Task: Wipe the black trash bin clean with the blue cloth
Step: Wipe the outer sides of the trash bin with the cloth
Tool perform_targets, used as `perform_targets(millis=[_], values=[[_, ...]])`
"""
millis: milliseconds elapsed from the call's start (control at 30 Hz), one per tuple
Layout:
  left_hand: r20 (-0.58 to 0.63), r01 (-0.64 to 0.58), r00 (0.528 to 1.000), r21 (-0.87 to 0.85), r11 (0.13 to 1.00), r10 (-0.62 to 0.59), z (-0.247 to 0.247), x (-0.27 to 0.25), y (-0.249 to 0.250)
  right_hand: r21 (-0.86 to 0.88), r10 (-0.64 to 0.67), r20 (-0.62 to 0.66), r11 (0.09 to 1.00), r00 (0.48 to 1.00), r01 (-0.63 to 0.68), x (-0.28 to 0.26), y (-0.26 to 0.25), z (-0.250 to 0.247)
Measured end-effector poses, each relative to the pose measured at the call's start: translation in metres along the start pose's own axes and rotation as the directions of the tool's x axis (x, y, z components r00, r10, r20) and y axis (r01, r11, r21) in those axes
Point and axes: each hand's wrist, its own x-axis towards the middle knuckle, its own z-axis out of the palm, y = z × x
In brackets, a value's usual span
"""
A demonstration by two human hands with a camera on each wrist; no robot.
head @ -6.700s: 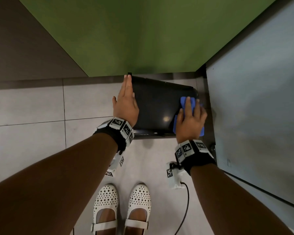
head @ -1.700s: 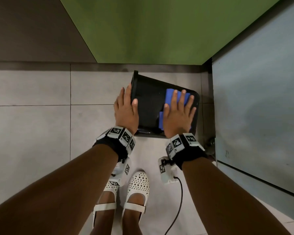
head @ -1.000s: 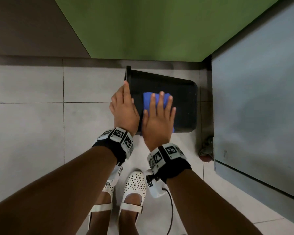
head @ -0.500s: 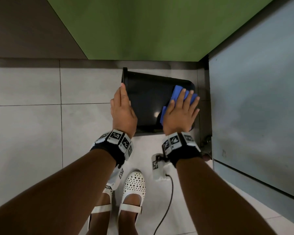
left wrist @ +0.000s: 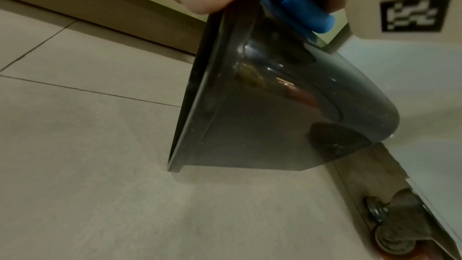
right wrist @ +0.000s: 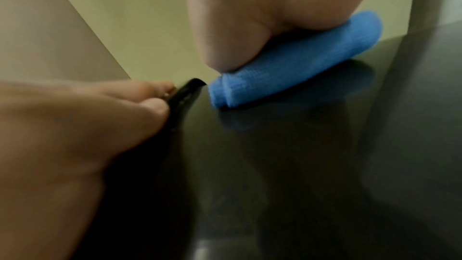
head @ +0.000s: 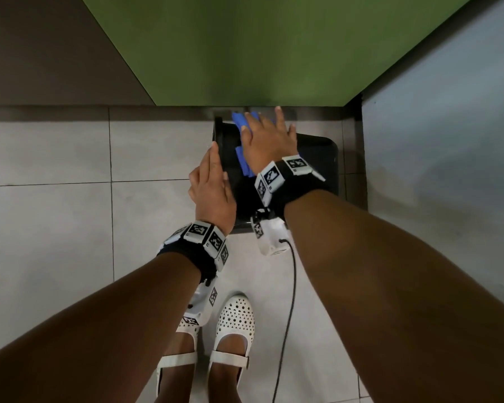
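The glossy black plastic trash bin [head: 317,158] lies tipped on its side on the pale grey tiled floor [head: 56,222], its open rim facing left and its base toward the grey-blue panel [head: 448,126] on the right, close to a green wall [head: 245,48]; its shiny side shows reflections and faint dusty specks. The right hand [head: 269,141] presses the folded blue cloth [head: 240,158] flat against the bin's upper side near the rim, fingers straight. The left hand [head: 213,187] rests with straight fingers along the rim, steadying it. Whether anything lies inside the bin cannot be told.
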Motion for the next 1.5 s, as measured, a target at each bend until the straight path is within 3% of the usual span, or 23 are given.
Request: perform_targets(millis=[200,433,600,767,833,933,1067,1167,1300,1333,1433,1500], values=[[0.039,0.054,0.998,-0.052,0.997,-0.052,0.001,0.000,-0.002,0.066,-0.136,-0.128,0.987,0.982,0.145,-0.063,-0.022,0.026],[0.012,-0.026,1.000,-0.042,0.999,0.026,0.002,-0.001,-0.001,-0.029,-0.110,-0.079,0.994,0.991,0.108,-0.020,-0.002,0.011],[0.077,0.069,0.996,-0.227,0.972,-0.052,-0.002,-0.006,0.007,0.040,0.155,-0.179,0.988,0.972,-0.150,-0.037,0.051,0.010],[0.112,0.114,0.990,-0.217,0.970,-0.091,-0.005,-0.009,0.011,0.117,0.427,-0.216,0.904,0.878,-0.410,-0.077,0.053,0.035],[0.110,0.114,0.990,-0.202,0.973,-0.093,-0.007,-0.006,0.013,0.107,0.366,-0.242,0.931,0.899,-0.350,-0.092,0.027,0.051],[0.139,0.125,0.986,-0.207,0.970,-0.097,-0.010,-0.007,0.013,0.026,0.113,-0.243,0.994,0.963,-0.110,-0.103,-0.008,0.065],[0.125,0.131,0.986,-0.173,0.976,-0.110,-0.009,-0.008,0.011,-0.044,-0.070,-0.166,0.997,0.984,0.064,-0.077,0.007,0.044],[0.104,0.164,0.983,-0.154,0.974,-0.149,-0.008,-0.007,0.013,-0.010,0.063,-0.186,0.998,0.980,-0.066,-0.052,0.044,0.023],[0.093,0.214,0.975,-0.187,0.959,-0.200,-0.006,-0.007,0.016,0.122,0.314,-0.199,0.948,0.928,-0.295,-0.052,0.085,0.016],[0.089,0.218,0.975,-0.188,0.958,-0.204,-0.005,-0.007,0.016,0.191,0.402,-0.194,0.910,0.895,-0.367,-0.058,0.090,0.019],[0.086,0.212,0.976,-0.207,0.955,-0.198,-0.006,-0.011,0.017,0.377,0.650,-0.210,0.743,0.731,-0.553,-0.077,0.087,0.035],[0.113,0.213,0.975,-0.238,0.948,-0.190,-0.009,-0.015,0.018,0.372,0.661,-0.241,0.739,0.710,-0.562,-0.088,0.083,0.041]])
